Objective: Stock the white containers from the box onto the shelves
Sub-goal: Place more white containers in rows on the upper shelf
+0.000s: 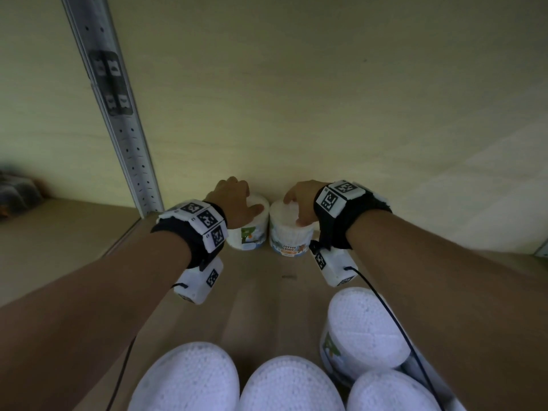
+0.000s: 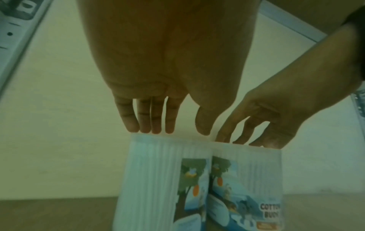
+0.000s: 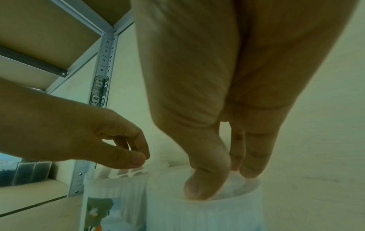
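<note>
Two white cotton-bud containers stand side by side at the back of the shelf (image 1: 261, 295), against the wall. My left hand (image 1: 237, 200) hovers over the left container (image 1: 247, 237), fingertips and thumb just touching its lid. My right hand (image 1: 299, 203) rests its thumb and fingertips on the lid of the right container (image 1: 289, 237). In the left wrist view my left hand's fingers (image 2: 150, 125) point straight down at the left container's (image 2: 164, 179) top edge. In the right wrist view my right thumb (image 3: 205, 179) presses inside the right container's (image 3: 207, 212) lid rim. Neither hand wraps a container.
Several more white containers (image 1: 364, 330) sit close below my arms at the front. A perforated metal upright (image 1: 118, 114) rises at the left of this shelf bay. Dark items (image 1: 14, 191) lie on the neighbouring shelf, far left. Another shelf board (image 3: 39, 31) is overhead.
</note>
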Tool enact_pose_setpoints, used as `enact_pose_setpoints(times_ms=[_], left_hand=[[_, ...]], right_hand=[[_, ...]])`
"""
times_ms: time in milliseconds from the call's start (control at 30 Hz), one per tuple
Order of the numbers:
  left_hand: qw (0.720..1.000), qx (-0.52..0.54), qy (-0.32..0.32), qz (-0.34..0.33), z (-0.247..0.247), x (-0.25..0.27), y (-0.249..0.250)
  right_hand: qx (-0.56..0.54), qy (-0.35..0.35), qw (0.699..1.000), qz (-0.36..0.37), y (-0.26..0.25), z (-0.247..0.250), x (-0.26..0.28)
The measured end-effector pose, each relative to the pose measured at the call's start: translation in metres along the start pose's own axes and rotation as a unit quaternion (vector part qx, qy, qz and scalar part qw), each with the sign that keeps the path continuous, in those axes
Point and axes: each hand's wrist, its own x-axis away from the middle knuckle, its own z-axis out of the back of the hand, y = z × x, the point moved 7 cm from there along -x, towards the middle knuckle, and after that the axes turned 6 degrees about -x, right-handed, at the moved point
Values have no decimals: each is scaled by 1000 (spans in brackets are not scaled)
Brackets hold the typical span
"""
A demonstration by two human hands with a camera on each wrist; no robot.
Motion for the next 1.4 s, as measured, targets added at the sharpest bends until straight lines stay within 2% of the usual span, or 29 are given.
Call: enact_pose_setpoints(times_ms=[200,467,567,700,833,1067,1200,1300,1400], left_hand=[[999,-51,-18,6,-4,-2,5],[996,-35,-60,-60,6,-1,10],[990,-58,-89,-93,11,1,14],[982,-87,-95,-141,15,3,19],[978,-67,-117,-159,13,2,17],[973,-22,-109,-201,17,7,17],[978,7,-96,-184,15,9,12],[988,5,-61,-138,13,6,5],[994,-34,-55,-87,8,3,0]], right_hand=[[3,-2,1000,20,2,-4,-3],[-16,-10,1000,22,5,-7,-8],[-18,-7,1000,22,6,-5,-9],[-38,7,999,2,13,-1,-7],[-5,4,1000,27,12,-8,-13],[7,-3,1000,26,17,-11,-21],[42,2,998,38,16,-14,-27],[62,-4,997,33,14,-15,-28],[101,-12,994,24,9,-15,-24]])
